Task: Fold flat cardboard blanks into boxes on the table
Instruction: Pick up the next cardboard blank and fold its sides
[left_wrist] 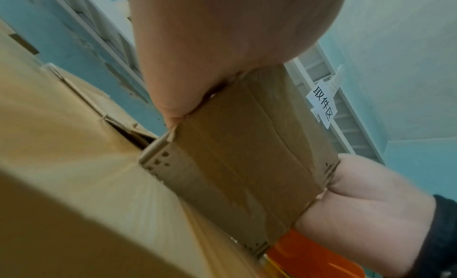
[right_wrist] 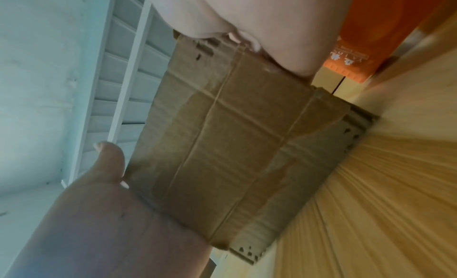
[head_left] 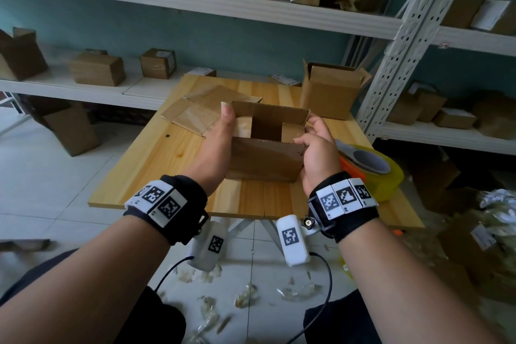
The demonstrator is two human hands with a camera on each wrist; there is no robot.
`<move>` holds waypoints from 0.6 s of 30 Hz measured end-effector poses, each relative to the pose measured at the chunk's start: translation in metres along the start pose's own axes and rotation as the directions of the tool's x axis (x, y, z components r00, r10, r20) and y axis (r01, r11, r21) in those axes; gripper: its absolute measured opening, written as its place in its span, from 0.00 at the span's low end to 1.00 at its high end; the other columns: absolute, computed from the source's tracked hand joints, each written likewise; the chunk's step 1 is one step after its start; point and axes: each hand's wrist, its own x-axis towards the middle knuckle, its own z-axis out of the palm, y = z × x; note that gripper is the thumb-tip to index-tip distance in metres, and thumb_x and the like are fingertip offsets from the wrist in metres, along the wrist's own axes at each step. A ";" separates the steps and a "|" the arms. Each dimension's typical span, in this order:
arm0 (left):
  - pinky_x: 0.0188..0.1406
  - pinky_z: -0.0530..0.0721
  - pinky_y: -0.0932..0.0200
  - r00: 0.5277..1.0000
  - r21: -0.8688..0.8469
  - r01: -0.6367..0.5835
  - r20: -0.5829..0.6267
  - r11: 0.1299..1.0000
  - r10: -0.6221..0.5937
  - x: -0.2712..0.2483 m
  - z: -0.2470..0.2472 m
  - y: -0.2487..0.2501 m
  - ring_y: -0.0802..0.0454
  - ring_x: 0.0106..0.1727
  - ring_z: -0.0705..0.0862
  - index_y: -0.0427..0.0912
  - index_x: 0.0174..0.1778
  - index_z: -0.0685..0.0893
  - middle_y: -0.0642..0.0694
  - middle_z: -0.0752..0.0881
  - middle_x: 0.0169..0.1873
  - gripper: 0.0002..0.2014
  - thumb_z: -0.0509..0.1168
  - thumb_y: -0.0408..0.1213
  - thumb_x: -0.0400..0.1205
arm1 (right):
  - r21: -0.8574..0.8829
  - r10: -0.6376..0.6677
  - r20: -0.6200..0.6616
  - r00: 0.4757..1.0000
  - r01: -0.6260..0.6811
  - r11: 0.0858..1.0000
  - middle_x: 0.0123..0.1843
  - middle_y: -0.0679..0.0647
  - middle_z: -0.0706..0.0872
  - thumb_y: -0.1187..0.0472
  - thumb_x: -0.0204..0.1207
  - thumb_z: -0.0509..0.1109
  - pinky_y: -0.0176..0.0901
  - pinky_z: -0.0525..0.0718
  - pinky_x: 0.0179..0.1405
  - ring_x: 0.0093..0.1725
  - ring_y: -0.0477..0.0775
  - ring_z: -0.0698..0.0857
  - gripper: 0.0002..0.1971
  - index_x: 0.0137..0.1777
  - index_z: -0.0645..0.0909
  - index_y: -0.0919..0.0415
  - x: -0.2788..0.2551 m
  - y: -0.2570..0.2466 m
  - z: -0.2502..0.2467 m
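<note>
A brown cardboard box (head_left: pixel 265 159) stands open-topped in the middle of the wooden table (head_left: pixel 167 165), its two end flaps turned inward. My left hand (head_left: pixel 217 142) holds its left end, thumb pointing up by the far-left corner; its fingers are hidden. At the right end my right hand (head_left: pixel 318 148) grips with curled fingers over the flap and near wall. The left wrist view has the box's near wall (left_wrist: pixel 247 155) between my left palm (left_wrist: pixel 210 38) and right hand (left_wrist: pixel 358 194). The right wrist view shows the same wall (right_wrist: pixel 235 145) between right hand (right_wrist: pixel 259 14) and left hand (right_wrist: pixel 111 204).
Flat cardboard blanks (head_left: pixel 201 109) lie at the table's back left. An open-flapped box (head_left: pixel 329 89) stands at the back right. A yellow tape roll (head_left: pixel 391 176) on an orange dispenser (head_left: pixel 351 169) sits by my right wrist. White shelves (head_left: pixel 195 3) with several boxes surround the table.
</note>
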 end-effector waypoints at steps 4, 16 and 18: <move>0.90 0.62 0.41 0.999 0.082 -0.027 -0.037 0.996 0.030 0.003 0.003 -0.007 0.53 0.89 0.65 0.57 0.93 0.60 0.55 0.65 0.90 0.63 0.50 0.92 0.65 | -0.014 0.013 -0.019 1.000 -0.013 1.000 0.64 0.56 0.90 0.62 0.61 0.66 0.76 0.79 0.75 0.68 0.67 0.85 0.25 0.58 0.85 0.44 0.003 0.004 -0.001; 0.46 0.88 0.52 0.946 -0.048 -0.198 -0.272 0.979 0.178 0.009 0.016 -0.012 0.54 0.50 0.87 0.50 0.54 0.83 0.42 0.89 0.54 0.18 0.73 0.61 0.83 | 0.024 -0.004 0.051 0.999 0.003 1.000 0.56 0.57 0.91 0.56 0.74 0.63 0.65 0.86 0.63 0.64 0.71 0.87 0.14 0.45 0.91 0.42 -0.006 0.000 -0.003; 0.43 0.88 0.53 0.946 -0.060 -0.174 -0.286 0.983 0.150 0.009 0.016 -0.008 0.55 0.46 0.86 0.46 0.54 0.84 0.45 0.88 0.48 0.17 0.70 0.58 0.87 | 0.055 0.022 0.097 0.995 -0.027 0.998 0.56 0.57 0.91 0.48 0.74 0.64 0.62 0.85 0.59 0.63 0.67 0.88 0.14 0.46 0.92 0.44 -0.010 -0.003 -0.004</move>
